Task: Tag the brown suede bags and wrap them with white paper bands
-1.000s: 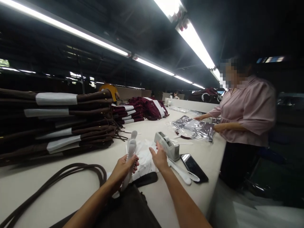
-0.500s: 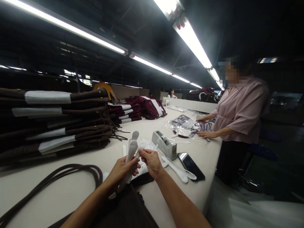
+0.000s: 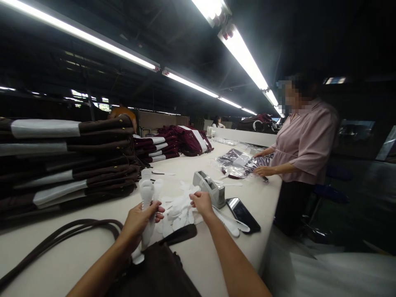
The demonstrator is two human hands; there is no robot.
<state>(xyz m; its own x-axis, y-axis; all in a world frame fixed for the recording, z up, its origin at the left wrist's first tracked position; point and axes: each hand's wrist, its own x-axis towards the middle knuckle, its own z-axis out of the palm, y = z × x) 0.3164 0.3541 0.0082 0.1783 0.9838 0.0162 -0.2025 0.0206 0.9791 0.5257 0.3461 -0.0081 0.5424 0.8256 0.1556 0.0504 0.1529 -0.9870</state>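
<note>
The pale table [image 3: 198, 255] runs from near to far, its right edge open to the floor. On its left stands the tall stack of brown folded goods [image 3: 105, 146], banded in white (the lower bands sit askew). A person in a pink top [image 3: 312, 140] stands at the far right. Dark brown fabric [image 3: 161, 272] lies nearest, with brown straps [image 3: 83, 223] looping to its left. Farther off are maroon folded goods [image 3: 188, 144]; right of them, a clear-wrapped item [image 3: 235, 161] lies under the person's hands. White pieces [image 3: 177, 206] form a loose pile mid-table, between the two bare hands. The left hand [image 3: 139, 218] grasps a bunch of white strips [image 3: 147, 192], roughly upright. Right of the pile sit a tape dispenser [image 3: 216, 194] and a phone [image 3: 243, 214]. The right hand [image 3: 202, 203] has its fingertips drawn together at the pile's right side; whether they grip a piece, I cannot tell.
</note>
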